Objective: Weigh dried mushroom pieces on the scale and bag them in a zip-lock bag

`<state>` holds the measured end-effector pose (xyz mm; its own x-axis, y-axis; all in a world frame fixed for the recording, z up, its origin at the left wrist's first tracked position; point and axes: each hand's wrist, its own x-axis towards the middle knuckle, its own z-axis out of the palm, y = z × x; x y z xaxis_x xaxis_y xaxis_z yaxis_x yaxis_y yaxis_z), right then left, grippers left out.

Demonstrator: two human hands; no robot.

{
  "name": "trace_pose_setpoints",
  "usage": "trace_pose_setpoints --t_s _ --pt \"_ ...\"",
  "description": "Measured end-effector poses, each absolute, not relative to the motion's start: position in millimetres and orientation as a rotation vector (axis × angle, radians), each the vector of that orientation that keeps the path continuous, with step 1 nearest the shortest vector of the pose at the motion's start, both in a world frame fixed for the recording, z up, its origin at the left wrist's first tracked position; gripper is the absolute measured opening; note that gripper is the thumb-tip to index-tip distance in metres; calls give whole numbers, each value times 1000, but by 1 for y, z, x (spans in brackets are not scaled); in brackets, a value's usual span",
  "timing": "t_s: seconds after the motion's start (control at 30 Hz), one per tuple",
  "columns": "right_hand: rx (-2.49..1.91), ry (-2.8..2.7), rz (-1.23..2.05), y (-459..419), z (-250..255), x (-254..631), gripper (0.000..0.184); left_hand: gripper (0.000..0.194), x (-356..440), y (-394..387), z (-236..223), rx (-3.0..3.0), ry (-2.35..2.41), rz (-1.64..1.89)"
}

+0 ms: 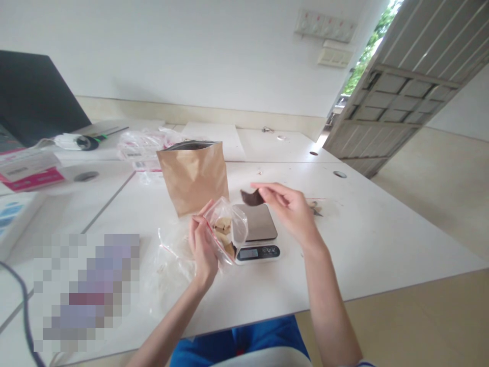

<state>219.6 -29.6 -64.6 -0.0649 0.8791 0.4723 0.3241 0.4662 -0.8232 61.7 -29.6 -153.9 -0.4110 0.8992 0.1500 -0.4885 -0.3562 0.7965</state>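
Observation:
My left hand (204, 250) is closed on a clear zip bag (239, 224), whose mouth gapes toward me. Inside the bag lie tan and dark dried pieces (224, 235). Between the thumb and fingers of my right hand (288, 206) is a dark brown, curved dried piece (252, 197), held in the air above a digital kitchen scale (263, 224). The scale's metal plate is partly covered by the bag; its display is too small to read. Behind my left hand a brown kraft paper pouch (194, 176) stands upright with its top open.
More clear plastic bags (171, 275) lie left of my left hand. A few dried scraps (316, 208) rest on the table right of the scale. Farther back are crumpled plastic packaging (148, 145), a pink-and-white box (30, 171) and a dark monitor (38, 97). A blurred-out patch covers the left front.

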Motion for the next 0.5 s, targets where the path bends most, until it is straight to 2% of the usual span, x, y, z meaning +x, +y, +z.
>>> trace_pose_setpoints --t_s 0.07,0.27,0.4,0.5 --pt "-1068 -1777 749 -34 -61 214 28 16 60 -29 -149 763 847 1949" --pt "-1203 -1640 701 -45 -78 216 35 22 56 -30 -140 739 1003 2058" --pt "-1305 -1711 912 -65 -93 209 43 21 64 -39 -139 683 1106 2001" --pt "-1298 -1760 1025 -79 -104 197 48 30 72 -50 -142 746 1278 1878"
